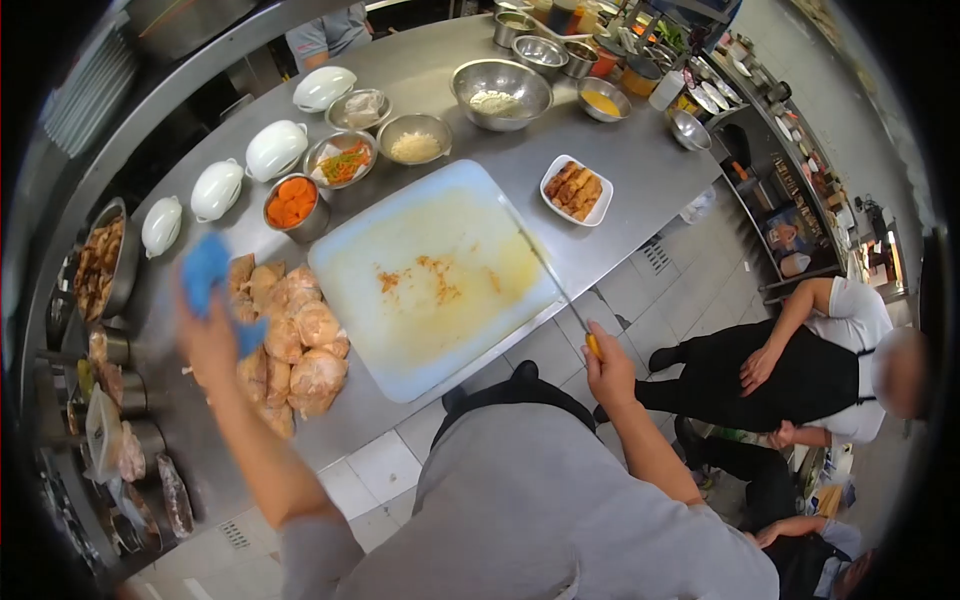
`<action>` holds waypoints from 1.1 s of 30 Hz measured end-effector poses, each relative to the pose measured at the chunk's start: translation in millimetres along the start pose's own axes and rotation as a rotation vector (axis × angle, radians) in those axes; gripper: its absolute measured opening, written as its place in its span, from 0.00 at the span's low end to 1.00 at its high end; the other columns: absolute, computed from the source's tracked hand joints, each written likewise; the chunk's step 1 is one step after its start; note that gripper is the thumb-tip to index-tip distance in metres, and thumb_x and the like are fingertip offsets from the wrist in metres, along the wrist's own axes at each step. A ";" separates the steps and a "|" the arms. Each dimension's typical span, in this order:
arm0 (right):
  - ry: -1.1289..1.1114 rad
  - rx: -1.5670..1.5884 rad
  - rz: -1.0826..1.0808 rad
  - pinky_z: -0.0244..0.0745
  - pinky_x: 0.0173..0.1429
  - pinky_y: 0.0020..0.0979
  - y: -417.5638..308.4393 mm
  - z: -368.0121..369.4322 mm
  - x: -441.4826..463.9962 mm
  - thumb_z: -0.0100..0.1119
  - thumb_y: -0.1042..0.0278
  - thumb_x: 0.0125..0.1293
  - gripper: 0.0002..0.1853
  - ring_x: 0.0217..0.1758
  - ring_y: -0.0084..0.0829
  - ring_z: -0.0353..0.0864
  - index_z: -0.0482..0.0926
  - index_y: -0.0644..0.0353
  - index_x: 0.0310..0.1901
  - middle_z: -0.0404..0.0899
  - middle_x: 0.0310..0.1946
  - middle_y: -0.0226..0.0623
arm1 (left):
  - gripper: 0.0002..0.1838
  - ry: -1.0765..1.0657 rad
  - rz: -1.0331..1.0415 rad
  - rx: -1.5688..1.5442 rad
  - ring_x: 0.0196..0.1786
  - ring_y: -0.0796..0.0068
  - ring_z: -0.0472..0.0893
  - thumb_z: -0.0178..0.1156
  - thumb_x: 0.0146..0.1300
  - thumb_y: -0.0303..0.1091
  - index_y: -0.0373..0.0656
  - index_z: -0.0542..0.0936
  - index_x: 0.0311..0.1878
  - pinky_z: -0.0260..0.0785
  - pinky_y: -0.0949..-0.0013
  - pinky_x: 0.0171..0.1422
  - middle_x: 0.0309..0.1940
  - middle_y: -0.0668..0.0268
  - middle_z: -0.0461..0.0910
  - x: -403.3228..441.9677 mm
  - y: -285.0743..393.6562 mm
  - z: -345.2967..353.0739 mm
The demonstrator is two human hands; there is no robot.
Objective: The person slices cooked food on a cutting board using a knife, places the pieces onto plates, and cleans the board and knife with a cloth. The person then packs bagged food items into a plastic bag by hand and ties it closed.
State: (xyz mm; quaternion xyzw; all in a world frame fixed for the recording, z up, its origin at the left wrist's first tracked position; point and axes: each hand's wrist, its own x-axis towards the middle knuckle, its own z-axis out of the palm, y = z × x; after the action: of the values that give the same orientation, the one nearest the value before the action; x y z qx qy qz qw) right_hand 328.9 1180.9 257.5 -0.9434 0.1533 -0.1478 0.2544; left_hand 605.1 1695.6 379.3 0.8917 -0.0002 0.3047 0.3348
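Observation:
My left hand (206,338) is closed around a blue cloth (204,270), somewhat blurred, above the left part of the steel counter. Close beside it lies a heap of pale orange food portions in clear plastic bags (300,340). In my right hand (612,374) is a knife, gripped by its yellow handle (594,346). Its long thin blade (548,262) points away from me, along the right edge of a white cutting board (365,330). Brown crumbs and yellowish stains mark the board. Beyond the blade, a white square dish (604,205) holds browned, sliced food.
Behind the board stand steel bowls with orange slices (292,202), shredded vegetables (343,160) and pale crumbs (415,147), plus a large mixing bowl (500,80). White lidded dishes (276,150) line the far left. Two people, one in a black apron (800,375), are at the right.

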 end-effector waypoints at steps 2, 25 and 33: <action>0.016 0.031 0.023 0.80 0.50 0.42 -2.7 -7.1 -2.1 0.64 0.69 0.74 0.24 0.47 0.52 0.85 0.77 0.49 0.70 0.84 0.46 0.47 | 0.33 -0.267 -0.037 0.093 0.68 0.52 0.81 0.65 0.67 0.34 0.50 0.74 0.77 0.71 0.56 0.73 0.67 0.54 0.81 5.8 4.1 70.5; 0.104 0.152 0.129 0.81 0.55 0.38 48.5 -47.4 -17.6 0.64 0.70 0.74 0.24 0.51 0.49 0.87 0.78 0.55 0.71 0.87 0.49 0.51 | 0.26 -0.452 0.092 0.185 0.58 0.42 0.81 0.69 0.63 0.35 0.41 0.81 0.65 0.74 0.50 0.65 0.53 0.47 0.82 -61.6 59.3 293.0; 0.150 0.144 0.093 0.81 0.53 0.38 45.4 -60.1 -1.9 0.66 0.71 0.73 0.25 0.48 0.46 0.87 0.79 0.52 0.70 0.87 0.47 0.47 | 0.24 -0.474 -0.019 -0.209 0.56 0.43 0.83 0.70 0.64 0.38 0.40 0.84 0.62 0.75 0.49 0.64 0.56 0.48 0.84 -75.0 104.7 324.8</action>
State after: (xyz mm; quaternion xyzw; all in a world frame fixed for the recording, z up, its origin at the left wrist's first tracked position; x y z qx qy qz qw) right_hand 295.9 1118.0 283.0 -0.9009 0.2044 -0.2165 0.3159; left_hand 699.1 1405.2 209.3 0.8988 -0.1019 0.0824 0.4183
